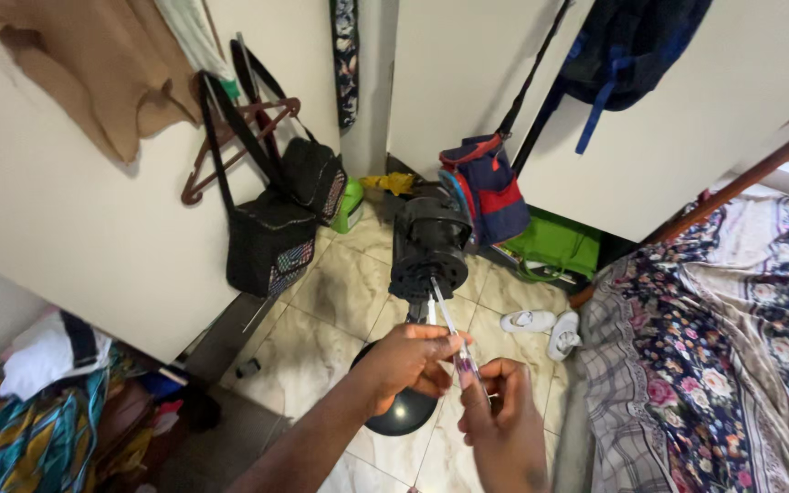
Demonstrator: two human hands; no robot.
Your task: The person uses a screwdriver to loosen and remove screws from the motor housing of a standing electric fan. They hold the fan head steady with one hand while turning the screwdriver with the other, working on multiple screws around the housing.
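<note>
While a heap of patterned cloth (pixel 29 429) lies at the near left, a tan garment (pixel 93 64) hangs high on the left wall, with a reddish-brown hanger (pixel 230 146) to its right. Two black bags (pixel 271 237) hang by their straps below the hanger, reaching down to the marbled tile floor (pixel 340 292). Farther back, in the corner, a green object (pixel 351 205) sits on the floor.

Near the middle, the left hand (pixel 408 361) reaches in from below, its fingers (pixel 445 342) clenched around the shaft of a screwdriver (pixel 454 342). The screwdriver has a clear, purplish handle, and its metal shaft slants up and away to touch the front of a black fan motor (pixel 429 246). That motor stands on a pole above a round black base (pixel 402 411), which rests on the floor just beneath the hands. The right hand (pixel 504 411) sits just right of the left one, fingers (pixel 481 397) grasping the screwdriver's handle from below.

Behind the motor, a blue and red backpack (pixel 490 187) hangs against the far wall, and a green bag (pixel 554 246) lies beyond it. Small white shoes (pixel 541 324) rest on the tiles to the right of the hands. A dark blue bag (pixel 632 46) hangs high on the right, and a bed with a floral cover (pixel 723 347) fills the near right.
</note>
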